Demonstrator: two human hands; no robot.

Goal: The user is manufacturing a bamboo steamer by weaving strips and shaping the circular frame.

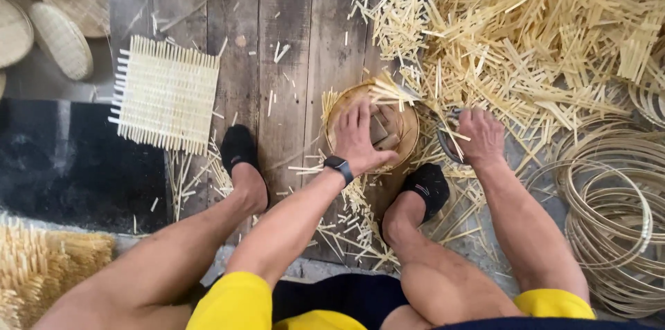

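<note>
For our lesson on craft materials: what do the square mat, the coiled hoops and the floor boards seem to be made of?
Square mat: pale unfinished bamboo-like strips, woven, ends sticking out. Coiled hoops: thin bent splints, probably the same bamboo, bare and matt. Floor boards: grey, weathered wood, with visible grain and gaps.

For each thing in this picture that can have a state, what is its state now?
left hand: pressed flat on the round basket
round basket: on the wooden floor, unfinished, strips sticking out
right hand: closed on the scissors
scissors: held, mostly hidden
square woven mat: lying flat, edges untrimmed
bamboo rings: piled loose

pale woven mat [166, 94], black socks [239, 150]
</note>
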